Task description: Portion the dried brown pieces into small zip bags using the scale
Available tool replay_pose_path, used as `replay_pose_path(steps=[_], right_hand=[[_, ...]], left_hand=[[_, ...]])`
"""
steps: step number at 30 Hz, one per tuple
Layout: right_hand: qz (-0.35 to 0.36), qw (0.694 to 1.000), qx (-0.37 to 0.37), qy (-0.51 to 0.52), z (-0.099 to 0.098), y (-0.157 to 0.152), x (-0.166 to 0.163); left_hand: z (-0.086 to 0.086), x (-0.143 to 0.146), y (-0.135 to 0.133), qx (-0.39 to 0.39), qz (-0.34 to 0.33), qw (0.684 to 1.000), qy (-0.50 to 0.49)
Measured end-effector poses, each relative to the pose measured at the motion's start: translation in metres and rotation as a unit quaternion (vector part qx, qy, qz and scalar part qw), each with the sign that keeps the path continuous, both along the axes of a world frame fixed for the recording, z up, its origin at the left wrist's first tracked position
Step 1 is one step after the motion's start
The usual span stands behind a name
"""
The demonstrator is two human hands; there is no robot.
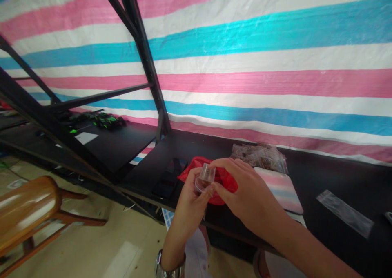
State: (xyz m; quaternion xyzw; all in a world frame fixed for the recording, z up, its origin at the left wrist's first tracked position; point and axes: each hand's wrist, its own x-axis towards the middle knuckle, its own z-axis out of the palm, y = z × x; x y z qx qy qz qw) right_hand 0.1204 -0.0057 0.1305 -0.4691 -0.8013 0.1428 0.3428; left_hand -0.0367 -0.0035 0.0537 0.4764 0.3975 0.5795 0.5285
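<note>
The left hand [190, 198] grasps 1 small clear container [205, 176]; the right hand [246, 186] pinches it too, thumb and fingertips about it. It sits above the black table [309, 163], in front of 1 red bag [226, 180]. Nearby lie 1 striped pad [280, 188], 1 flat clear pouch [344, 212] and a pile of filled bags [260, 156], too overlapped to count.

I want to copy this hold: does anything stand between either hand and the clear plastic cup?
Nothing visible does. The left hand holds the clear plastic cup directly; the right hand has its fingertips right at it. The red bag lies beyond, not between.
</note>
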Motion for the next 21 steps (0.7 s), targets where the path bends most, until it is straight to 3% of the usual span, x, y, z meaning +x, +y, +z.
replay_pose_path(steps=[6, 12, 16, 18, 21], right_hand=[[0.014, 0.999, 0.036, -0.037, -0.001, -0.004, 0.001], [-0.028, 0.997, 0.064, 0.038, -0.006, 0.009, 0.006], [-0.033, 0.999, -0.027, -0.027, -0.028, 0.028, 0.014], [-0.015, 0.991, -0.085, -0.101, -0.042, 0.034, 0.018], [-0.042, 0.977, -0.109, -0.178, -0.059, 0.033, 0.021]], left_hand=[[0.003, 0.002, -0.001, 0.022, 0.019, 0.999, 0.028], [0.010, -0.004, -0.007, -0.005, 0.016, 1.000, 0.004], [0.019, -0.027, -0.024, -0.042, 0.029, 0.997, 0.051], [0.017, -0.035, -0.032, -0.069, -0.004, 0.994, 0.090], [0.004, -0.035, -0.035, -0.118, -0.081, 0.979, 0.142]])
